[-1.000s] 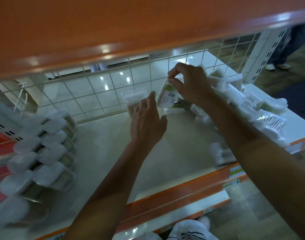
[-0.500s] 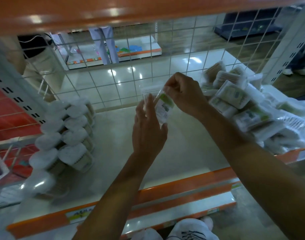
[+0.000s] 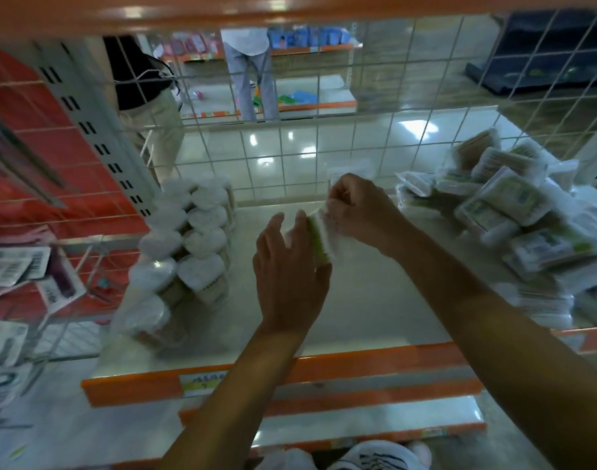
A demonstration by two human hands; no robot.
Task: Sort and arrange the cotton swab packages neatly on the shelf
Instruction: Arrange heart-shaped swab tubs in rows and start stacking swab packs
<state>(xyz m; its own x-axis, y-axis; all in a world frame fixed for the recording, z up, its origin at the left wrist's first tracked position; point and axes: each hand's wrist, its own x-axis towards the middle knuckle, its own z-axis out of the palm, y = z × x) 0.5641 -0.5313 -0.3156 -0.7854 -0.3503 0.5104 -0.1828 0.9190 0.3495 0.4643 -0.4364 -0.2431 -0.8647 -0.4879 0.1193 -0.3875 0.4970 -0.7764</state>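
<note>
**Package held in both hands above the shelf**

1. Right hand: fingers curled, pinching the upper end of one flat cotton swab package. The wrapper is clear, with a green edge facing the camera.
2. Left hand: positioned directly below and left of the right hand. The fingers point up along the far side of the same package. The thumb presses on its lower end, so the package is gripped between thumb and fingers.
3. Package position: between the two hands, tilted, raised clear of the shelf.
4. Left of the left hand: round swab containers with white tops, grouped in rows on the shelf surface, well apart from the hand.
5. Right of the right hand: a loose pile of flat swab packages, stacked at mixed angles, not touching the forearm.
6. Beyond both hands: a white wire grid panel closing the back of the shelf.
7. Below the forearms: the orange front rail, carrying a price label; its print is too blurred to read.
</note>
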